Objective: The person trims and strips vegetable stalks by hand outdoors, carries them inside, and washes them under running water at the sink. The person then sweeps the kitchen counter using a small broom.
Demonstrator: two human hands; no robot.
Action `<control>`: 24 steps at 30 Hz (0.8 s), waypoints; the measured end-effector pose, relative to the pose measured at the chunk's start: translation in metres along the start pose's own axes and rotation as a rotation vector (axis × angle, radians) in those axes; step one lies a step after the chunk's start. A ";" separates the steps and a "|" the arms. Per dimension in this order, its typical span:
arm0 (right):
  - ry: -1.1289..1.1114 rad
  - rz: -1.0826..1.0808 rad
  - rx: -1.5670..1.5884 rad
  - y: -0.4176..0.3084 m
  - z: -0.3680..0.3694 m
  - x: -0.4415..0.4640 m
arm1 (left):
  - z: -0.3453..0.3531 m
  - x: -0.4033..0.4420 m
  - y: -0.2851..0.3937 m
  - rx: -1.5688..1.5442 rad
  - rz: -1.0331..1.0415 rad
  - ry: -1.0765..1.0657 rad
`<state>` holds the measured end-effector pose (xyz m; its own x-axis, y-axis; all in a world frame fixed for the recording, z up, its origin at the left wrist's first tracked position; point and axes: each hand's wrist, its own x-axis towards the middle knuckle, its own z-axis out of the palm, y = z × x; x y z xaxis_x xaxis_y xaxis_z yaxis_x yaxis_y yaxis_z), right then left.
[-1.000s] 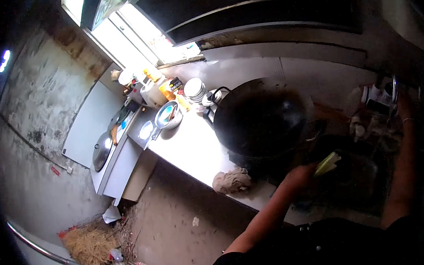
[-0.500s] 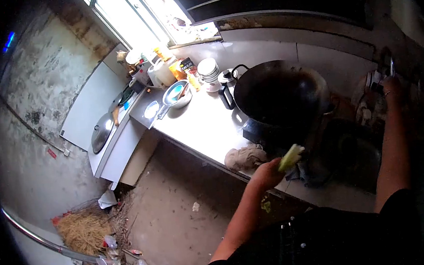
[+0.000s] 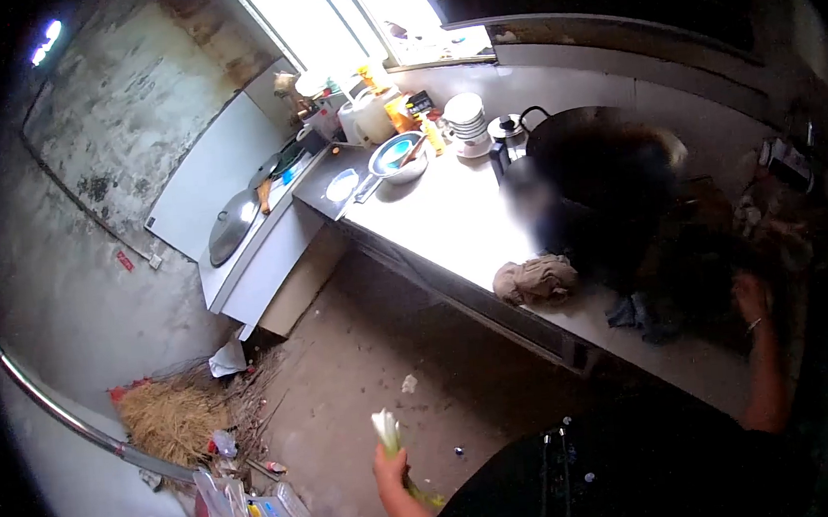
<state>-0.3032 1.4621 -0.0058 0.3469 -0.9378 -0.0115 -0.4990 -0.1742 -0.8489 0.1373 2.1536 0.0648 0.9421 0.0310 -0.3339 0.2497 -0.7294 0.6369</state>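
My left hand [image 3: 390, 469] is closed round a small bunch of vegetable stalks [image 3: 388, 430], low over the floor at the bottom of the view. The stalks' pale white ends point up, and green leafy parts show below the fist. My right hand [image 3: 752, 300] is over the dark area at the right end of the counter. Its fingers are too dim to make out, and I cannot see anything in it. Left of that hand, a dark grey cloth [image 3: 626, 312] lies on the counter. A bunched beige cloth [image 3: 535, 280] sits near the front edge.
A large dark wok [image 3: 601, 161] stands at the back, with a lidded pot [image 3: 507, 133] beside it. Stacked bowls [image 3: 465, 116] and a basin [image 3: 399, 167] are further left. A metal rail [image 3: 51, 408] and a heap of straw [image 3: 169, 425] occupy the lower left.
My left hand has carried the stalks from the counter's edge down and left, over the floor. My right hand has come down from near the back wall. The view has shifted.
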 end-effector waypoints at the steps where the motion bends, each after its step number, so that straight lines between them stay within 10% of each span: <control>1: -0.089 0.021 0.189 -0.001 0.018 -0.011 | -0.009 0.005 -0.034 -0.009 -0.042 0.022; 13: -0.611 -0.216 -0.175 -0.255 0.161 -0.101 | -0.031 -0.068 -0.039 -0.018 -0.203 -0.087; 24: -0.811 -0.314 -0.162 -0.294 0.298 -0.058 | -0.015 -0.002 -0.050 0.065 -0.191 -0.236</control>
<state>0.0598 1.6571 0.0873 0.9126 -0.3486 -0.2139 -0.3711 -0.4859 -0.7913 0.1265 2.2006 0.0440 0.7994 0.0176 -0.6005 0.3955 -0.7678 0.5040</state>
